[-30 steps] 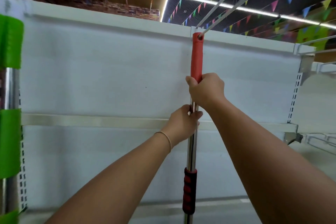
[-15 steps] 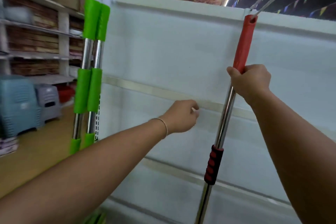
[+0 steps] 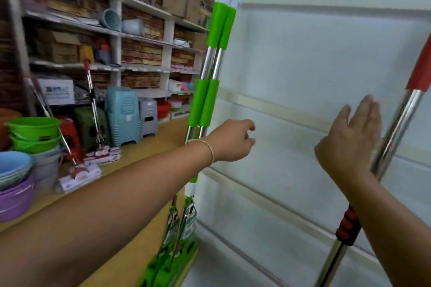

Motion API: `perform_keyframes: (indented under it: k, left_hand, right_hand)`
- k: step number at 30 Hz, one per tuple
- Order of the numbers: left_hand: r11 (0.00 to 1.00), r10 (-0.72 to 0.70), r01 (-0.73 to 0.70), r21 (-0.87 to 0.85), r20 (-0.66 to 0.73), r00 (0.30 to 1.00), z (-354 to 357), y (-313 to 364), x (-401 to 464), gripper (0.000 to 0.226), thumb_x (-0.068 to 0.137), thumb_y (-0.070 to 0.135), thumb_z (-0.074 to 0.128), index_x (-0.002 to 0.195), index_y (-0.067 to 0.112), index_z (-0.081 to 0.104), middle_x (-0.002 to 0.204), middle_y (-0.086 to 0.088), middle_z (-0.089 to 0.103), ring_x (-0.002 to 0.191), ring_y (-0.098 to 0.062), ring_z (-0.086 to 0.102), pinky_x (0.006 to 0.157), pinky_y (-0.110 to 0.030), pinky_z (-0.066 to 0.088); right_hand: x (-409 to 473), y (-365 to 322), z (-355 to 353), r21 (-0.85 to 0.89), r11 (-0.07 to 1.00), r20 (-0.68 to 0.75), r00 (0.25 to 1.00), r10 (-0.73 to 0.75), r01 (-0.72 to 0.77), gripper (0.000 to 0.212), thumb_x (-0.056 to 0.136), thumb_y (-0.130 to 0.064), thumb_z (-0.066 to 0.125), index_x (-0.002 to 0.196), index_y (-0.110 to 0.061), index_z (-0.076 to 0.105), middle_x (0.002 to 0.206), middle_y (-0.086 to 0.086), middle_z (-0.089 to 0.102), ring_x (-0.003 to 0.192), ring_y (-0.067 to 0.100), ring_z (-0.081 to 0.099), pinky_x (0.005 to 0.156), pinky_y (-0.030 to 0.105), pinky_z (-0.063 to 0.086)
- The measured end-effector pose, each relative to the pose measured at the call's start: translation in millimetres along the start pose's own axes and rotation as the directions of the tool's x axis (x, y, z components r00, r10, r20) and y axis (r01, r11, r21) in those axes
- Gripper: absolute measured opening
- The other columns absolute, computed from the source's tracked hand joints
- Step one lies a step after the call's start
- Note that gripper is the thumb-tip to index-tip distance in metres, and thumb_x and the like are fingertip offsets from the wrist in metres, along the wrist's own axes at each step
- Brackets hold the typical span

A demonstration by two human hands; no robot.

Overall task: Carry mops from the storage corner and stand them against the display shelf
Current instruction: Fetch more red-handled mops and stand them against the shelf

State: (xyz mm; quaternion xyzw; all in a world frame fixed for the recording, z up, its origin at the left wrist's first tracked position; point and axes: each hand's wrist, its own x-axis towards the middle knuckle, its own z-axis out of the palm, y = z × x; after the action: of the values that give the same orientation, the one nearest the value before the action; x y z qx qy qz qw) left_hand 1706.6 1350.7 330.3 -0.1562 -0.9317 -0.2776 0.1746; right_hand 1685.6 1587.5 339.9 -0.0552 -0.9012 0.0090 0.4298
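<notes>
both hands are raised before the white metal display shelf panel [image 3: 314, 58], and neither holds anything. the right hand [image 3: 349, 137] is spread flat, fingers straight and blurred, just beside the red-handled mop with a shiny steel pole [image 3: 396, 128], which leans against the panel; whether the palm edge touches the pole is unclear. the left hand [image 3: 231, 141], a thin bracelet at its wrist, hangs with loosely curled fingers near the two green-handled steel mops [image 3: 205, 100] standing at the panel's left edge.

Even, soft indoor light; heavy motion blur, perhaps worst leftward, edges bowed
</notes>
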Motion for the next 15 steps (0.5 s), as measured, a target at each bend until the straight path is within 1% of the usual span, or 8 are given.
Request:
perform_keyframes:
  k: [1, 3, 5, 7, 9, 10, 12, 15]
  left_hand:
    - [1.0, -0.012, 0.012, 0.021, 0.001, 1.0, -5, -7, -4, 0.039, 0.096, 0.029, 0.056, 0.132, 0.014, 0.052, 0.114, -0.008, 0.068, 0.109, -0.026, 0.061, 0.093, -0.03, 0.047]
    - [0.997, -0.026, 0.025, 0.073, 0.015, 1.0, -15, -21, -11, 0.042, 0.096, 0.03, 0.055, 0.135, 0.014, 0.05, 0.123, -0.011, 0.064, 0.113, -0.028, 0.059, 0.093, -0.03, 0.045]
    - [0.99, -0.025, 0.018, 0.143, 0.046, 0.999, -27, -38, -19, 0.045, 0.097, 0.03, 0.054, 0.138, 0.014, 0.046, 0.129, -0.013, 0.06, 0.117, -0.029, 0.056, 0.094, -0.032, 0.046]
    - [0.976, -0.027, 0.013, 0.219, 0.063, 0.998, -42, -56, -28, 0.046, 0.097, 0.032, 0.054, 0.138, 0.014, 0.045, 0.13, -0.012, 0.059, 0.117, -0.03, 0.055, 0.089, -0.032, 0.046]
    - [0.96, -0.025, 0.006, 0.279, 0.068, 0.997, -60, -75, -38, 0.041, 0.095, 0.031, 0.056, 0.13, 0.011, 0.05, 0.122, -0.013, 0.061, 0.112, -0.032, 0.056, 0.083, -0.032, 0.045]
    - [0.956, -0.027, 0.007, 0.295, 0.066, 0.997, -70, -87, -43, 0.039, 0.094, 0.031, 0.058, 0.126, 0.01, 0.052, 0.119, -0.014, 0.062, 0.111, -0.033, 0.057, 0.085, -0.035, 0.047]
    - [0.951, -0.047, 0.025, 0.309, 0.063, 0.997, -91, -110, -54, 0.043, 0.092, 0.032, 0.059, 0.128, 0.012, 0.052, 0.123, -0.014, 0.061, 0.113, -0.033, 0.057, 0.091, -0.042, 0.048]
    - [0.941, -0.082, 0.059, 0.334, 0.054, 0.995, -128, -150, -73, 0.052, 0.092, 0.029, 0.058, 0.14, 0.017, 0.044, 0.136, -0.013, 0.055, 0.123, -0.032, 0.052, 0.1, -0.04, 0.045]
  right_hand:
    - [-11, -16, 5, 0.02, 0.999, 0.058, 0.998, -0.039, 0.038, 0.082, 0.077, 0.001, 0.06, 0.152, 0.005, 0.027, 0.162, 0.031, -0.003, 0.151, 0.044, -0.005, 0.124, 0.053, 0.002]
    - [-25, -53, 10, 0.045, 0.996, 0.176, 0.981, -0.086, 0.079, 0.079, 0.083, -0.005, 0.053, 0.156, -0.005, 0.021, 0.164, 0.023, -0.011, 0.152, 0.039, -0.012, 0.123, 0.048, -0.005]
    - [-32, -93, 8, 0.113, 0.987, 0.227, 0.964, -0.141, 0.117, 0.078, 0.087, -0.011, 0.051, 0.157, -0.011, 0.017, 0.165, 0.018, -0.015, 0.152, 0.036, -0.015, 0.122, 0.044, -0.008]
    - [-37, -134, 3, 0.173, 0.969, 0.232, 0.949, -0.213, 0.176, 0.077, 0.089, -0.014, 0.051, 0.157, -0.013, 0.017, 0.165, 0.017, -0.014, 0.152, 0.035, -0.015, 0.122, 0.044, -0.007]
    - [-42, -174, -5, 0.217, 0.945, 0.228, 0.929, -0.292, 0.243, 0.077, 0.089, -0.019, 0.053, 0.157, -0.013, 0.016, 0.165, 0.018, -0.012, 0.152, 0.036, -0.013, 0.122, 0.045, -0.006]
    - [-44, -194, -8, 0.241, 0.931, 0.217, 0.919, -0.329, 0.276, 0.078, 0.09, -0.023, 0.054, 0.157, -0.012, 0.017, 0.165, 0.019, -0.01, 0.152, 0.037, -0.011, 0.122, 0.045, -0.005]
    - [-48, -235, -16, 0.279, 0.904, 0.193, 0.903, -0.384, 0.325, 0.079, 0.091, -0.031, 0.057, 0.157, -0.012, 0.017, 0.165, 0.02, -0.007, 0.153, 0.038, -0.009, 0.123, 0.047, -0.003]
    - [-56, -295, -25, 0.285, 0.879, 0.175, 0.881, -0.439, 0.382, 0.081, 0.09, -0.026, 0.057, 0.158, -0.014, 0.014, 0.166, 0.019, -0.009, 0.153, 0.038, -0.011, 0.123, 0.048, -0.004]
